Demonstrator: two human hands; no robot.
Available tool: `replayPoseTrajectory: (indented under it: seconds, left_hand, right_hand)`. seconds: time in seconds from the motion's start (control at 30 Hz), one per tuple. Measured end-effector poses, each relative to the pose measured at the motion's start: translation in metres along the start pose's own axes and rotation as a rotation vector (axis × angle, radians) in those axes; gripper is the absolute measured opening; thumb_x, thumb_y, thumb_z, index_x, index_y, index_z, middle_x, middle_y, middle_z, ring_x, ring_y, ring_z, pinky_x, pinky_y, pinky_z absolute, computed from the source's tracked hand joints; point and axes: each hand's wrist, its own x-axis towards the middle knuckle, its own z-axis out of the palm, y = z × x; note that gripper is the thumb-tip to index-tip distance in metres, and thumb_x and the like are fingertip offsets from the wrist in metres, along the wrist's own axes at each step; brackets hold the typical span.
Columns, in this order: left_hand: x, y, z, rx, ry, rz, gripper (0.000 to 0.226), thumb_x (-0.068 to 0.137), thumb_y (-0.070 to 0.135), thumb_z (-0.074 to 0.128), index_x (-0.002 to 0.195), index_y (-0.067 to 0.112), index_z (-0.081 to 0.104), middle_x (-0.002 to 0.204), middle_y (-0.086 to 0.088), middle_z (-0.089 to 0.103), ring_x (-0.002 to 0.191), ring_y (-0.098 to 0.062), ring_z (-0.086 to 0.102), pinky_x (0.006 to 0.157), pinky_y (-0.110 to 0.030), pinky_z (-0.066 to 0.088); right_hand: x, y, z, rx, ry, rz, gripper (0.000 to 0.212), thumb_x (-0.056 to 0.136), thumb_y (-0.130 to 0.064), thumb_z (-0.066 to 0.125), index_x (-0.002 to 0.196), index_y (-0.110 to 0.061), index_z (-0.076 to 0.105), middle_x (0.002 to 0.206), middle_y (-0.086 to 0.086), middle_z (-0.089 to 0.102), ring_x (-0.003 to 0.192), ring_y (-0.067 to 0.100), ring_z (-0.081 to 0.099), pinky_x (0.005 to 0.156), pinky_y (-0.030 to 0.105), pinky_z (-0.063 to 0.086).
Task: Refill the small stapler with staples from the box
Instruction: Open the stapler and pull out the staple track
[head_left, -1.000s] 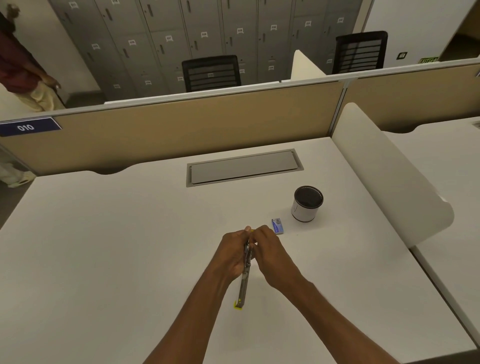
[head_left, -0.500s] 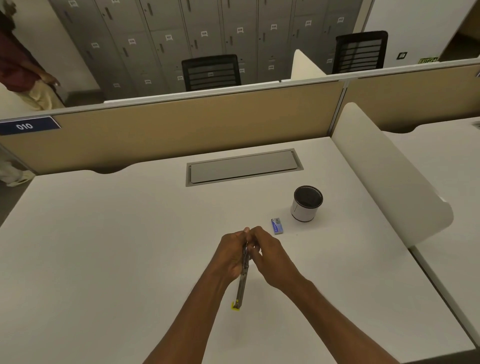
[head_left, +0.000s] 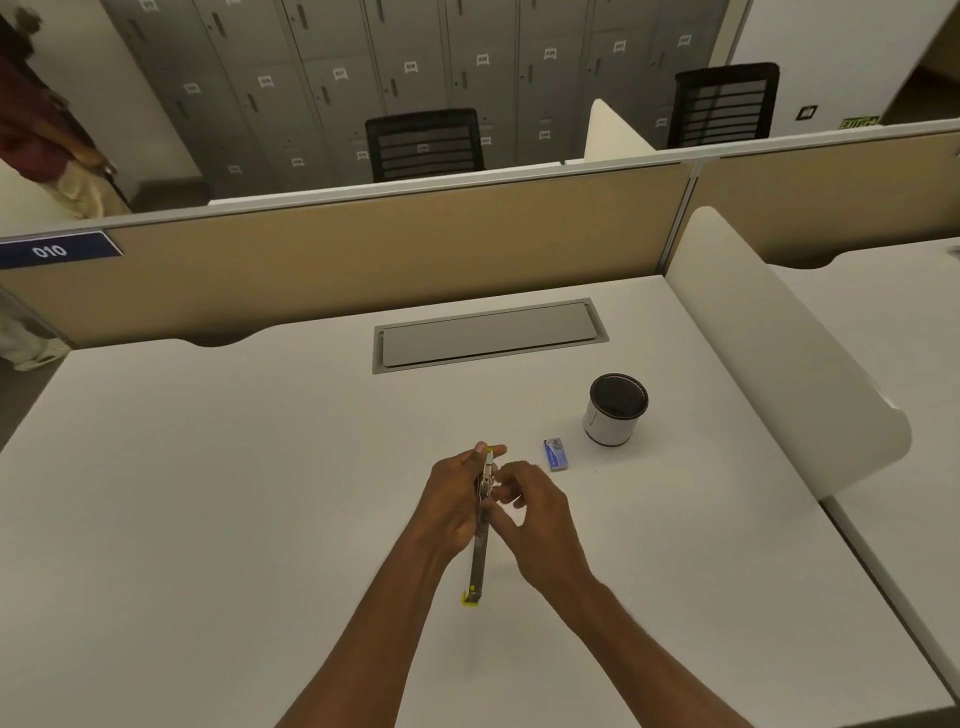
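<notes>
- The small stapler, a narrow silver metal one with yellow plastic ends, is swung fully open into one long strip, held above the white desk top between the two hands.
- Its near end carries a yellow cap and points back toward the person; its far end shows a small yellow tip poking out above the left fingers.
- The long metal channel runs bare and grey from the left palm down to the yellow cap; whether any staples sit in it is too small to tell.
- The left hand is closed around the upper part of the stapler, thumb and fingers wrapped on its far half.
- The right hand is just beside it on the right, its fingers curled in and pinched at the stapler's shiny upper section; whether they hold a strip of staples cannot be told.
- The small blue and white cardboard staple box lies flat on the desk just beyond and to the right of the right hand, apart from it.
- A round white pen cup with a dark inside stands farther right of the box.
</notes>
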Motion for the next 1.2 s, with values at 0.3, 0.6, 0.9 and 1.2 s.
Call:
replayPoseTrajectory:
  seconds: [0.3, 0.6, 0.9, 1.2]
  left_hand:
    - [-0.003, 0.007, 0.01, 0.019, -0.021, 0.005, 0.037, 0.108, 0.034, 0.048, 0.118, 0.01, 0.074, 0.105, -0.006, 0.078, 0.094, -0.021, 0.069, 0.075, -0.029, 0.052]
    - [-0.008, 0.006, 0.013, 0.01, -0.051, 0.049, 0.035, 0.108, 0.028, 0.05, 0.095, 0.011, 0.078, 0.079, -0.002, 0.076, 0.071, -0.013, 0.07, 0.069, -0.027, 0.056]
    - [-0.007, 0.005, 0.007, 0.092, -0.03, 0.057, 0.043, 0.107, 0.032, 0.052, 0.078, 0.015, 0.078, 0.067, -0.002, 0.07, 0.062, -0.014, 0.061, 0.061, -0.027, 0.049]
    - [-0.007, -0.008, 0.01, 0.095, -0.009, 0.107, 0.043, 0.107, 0.026, 0.052, 0.076, 0.01, 0.077, 0.067, -0.005, 0.071, 0.065, -0.015, 0.065, 0.066, -0.025, 0.053]
  right_hand:
    - [0.016, -0.001, -0.004, -0.118, 0.089, -0.081, 0.025, 0.095, -0.017, 0.064, 0.119, -0.021, 0.069, 0.11, -0.014, 0.06, 0.095, -0.008, 0.052, 0.089, 0.01, 0.044]
    - [0.025, -0.001, -0.012, -0.128, 0.016, -0.09, 0.008, 0.093, -0.011, 0.064, 0.094, -0.018, 0.065, 0.09, -0.019, 0.052, 0.082, -0.008, 0.051, 0.074, 0.005, 0.037]
    - [0.028, 0.004, -0.014, -0.212, -0.216, -0.129, 0.006, 0.095, -0.018, 0.061, 0.097, -0.019, 0.056, 0.096, -0.014, 0.049, 0.08, -0.005, 0.045, 0.082, 0.022, 0.041]
    - [0.026, 0.006, -0.014, -0.222, -0.251, -0.1, 0.005, 0.099, -0.013, 0.055, 0.094, -0.011, 0.055, 0.092, -0.008, 0.05, 0.076, -0.002, 0.046, 0.073, 0.003, 0.036]
